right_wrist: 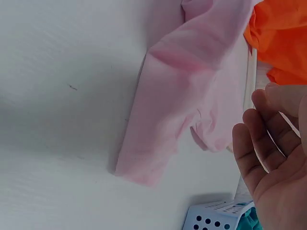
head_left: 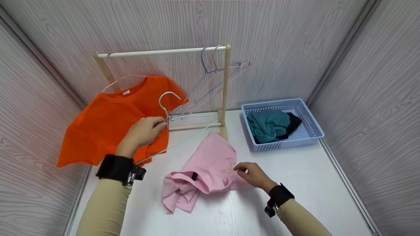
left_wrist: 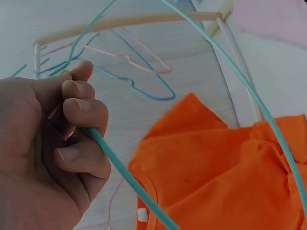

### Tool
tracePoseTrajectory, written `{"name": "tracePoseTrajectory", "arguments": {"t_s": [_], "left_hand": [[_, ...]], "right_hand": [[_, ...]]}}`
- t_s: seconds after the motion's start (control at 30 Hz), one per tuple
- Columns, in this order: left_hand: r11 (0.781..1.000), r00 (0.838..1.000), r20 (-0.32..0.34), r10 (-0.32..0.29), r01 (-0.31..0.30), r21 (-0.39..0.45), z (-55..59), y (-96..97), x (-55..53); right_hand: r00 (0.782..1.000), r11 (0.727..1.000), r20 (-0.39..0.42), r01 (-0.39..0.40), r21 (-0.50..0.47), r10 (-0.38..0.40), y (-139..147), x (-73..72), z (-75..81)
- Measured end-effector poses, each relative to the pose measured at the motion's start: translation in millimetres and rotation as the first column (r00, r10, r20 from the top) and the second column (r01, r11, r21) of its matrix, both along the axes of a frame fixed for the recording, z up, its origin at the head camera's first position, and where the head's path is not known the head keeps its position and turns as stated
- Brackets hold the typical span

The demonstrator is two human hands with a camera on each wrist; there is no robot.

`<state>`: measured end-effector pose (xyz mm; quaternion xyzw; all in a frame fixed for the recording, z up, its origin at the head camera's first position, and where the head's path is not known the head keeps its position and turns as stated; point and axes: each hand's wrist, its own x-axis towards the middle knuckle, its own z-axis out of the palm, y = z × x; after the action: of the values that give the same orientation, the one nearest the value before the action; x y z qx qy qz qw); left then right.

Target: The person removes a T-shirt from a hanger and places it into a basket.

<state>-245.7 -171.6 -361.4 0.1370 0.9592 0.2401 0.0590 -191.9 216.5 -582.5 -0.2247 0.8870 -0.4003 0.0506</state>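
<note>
My left hand (head_left: pixel 144 132) grips a mint-green clothes hanger (left_wrist: pixel 129 176), its fingers curled round the thin tube. The hanger's hook rises above that hand in the head view, and its long bar slants across to the right. A crumpled pink garment (head_left: pixel 213 157) lies on the white table, its opening with a dark label facing the near left. Just right of it hovers my right hand (head_left: pixel 254 175), fingers loosely bent; the right wrist view shows nothing in this hand (right_wrist: pixel 280 158). Behind the left hand hangs an orange T-shirt (head_left: pixel 108 121).
A small clothes rack (head_left: pixel 226 85) with a white rail stands at the back. The T-shirt is on a pink hanger at its left end; blue and pink hangers (head_left: pixel 204 62) hang at its right. A blue basket (head_left: pixel 311 124) with teal and black cloth stands at right.
</note>
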Motion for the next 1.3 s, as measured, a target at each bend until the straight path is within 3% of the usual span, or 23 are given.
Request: {"name": "tracePoseTrajectory", "arguments": {"t_s": [0.1,0.23,0.37,0.43,0.53,0.63,0.77,0.87,1.03,1.3], "left_hand": [[0.998,0.998,0.055,0.005,-0.001,-0.059,-0.9,-18.1,-1.0],[0.991,0.987,0.152,0.057,-0.038,-0.125,-1.9,-40.0,-4.8],[0.981,0.965,0.229,0.129,-0.091,-0.171,-4.7,-52.3,-17.3],[0.978,0.961,0.227,0.158,-0.12,-0.173,-4.1,-51.6,-26.4],[0.972,0.967,0.154,0.203,-0.18,-0.15,3.0,-41.1,-40.4],[0.961,0.969,0.003,0.249,-0.246,-0.124,16.5,-23.4,-53.6],[0.945,0.937,-0.203,0.283,-0.308,-0.106,37.6,4.1,-71.4],[0.941,0.91,-0.298,0.289,-0.327,-0.089,51.0,23.8,-83.6],[0.937,0.887,-0.35,0.303,-0.344,-0.059,60.2,50.7,-100.1],[0.931,0.876,-0.382,0.295,-0.353,-0.091,41.3,83.1,-117.5]], "right_hand": [[0.999,0.999,0.015,0.041,-0.001,-0.041,10.2,0.1,-0.4],[0.997,0.997,0.027,0.073,-0.011,-0.073,19.9,1.5,-1.3],[0.994,0.994,0.043,0.103,-0.038,-0.102,26.3,3.0,-2.7],[0.991,0.991,0.058,0.121,-0.054,-0.118,28.3,3.5,-2.6],[0.989,0.989,0.079,0.132,-0.061,-0.127,29.7,3.5,-1.4],[0.988,0.99,0.091,0.132,-0.058,-0.126,30.1,3.7,1.3],[0.985,0.987,0.099,0.146,-0.066,-0.139,32.1,5.1,2.9],[0.983,0.985,0.106,0.161,-0.069,-0.153,34.5,7.2,1.7],[0.982,0.983,0.101,0.167,-0.073,-0.16,38.3,11.7,-2.7],[0.98,0.981,0.102,0.178,-0.075,-0.17,41.2,18.3,-10.5]]}}
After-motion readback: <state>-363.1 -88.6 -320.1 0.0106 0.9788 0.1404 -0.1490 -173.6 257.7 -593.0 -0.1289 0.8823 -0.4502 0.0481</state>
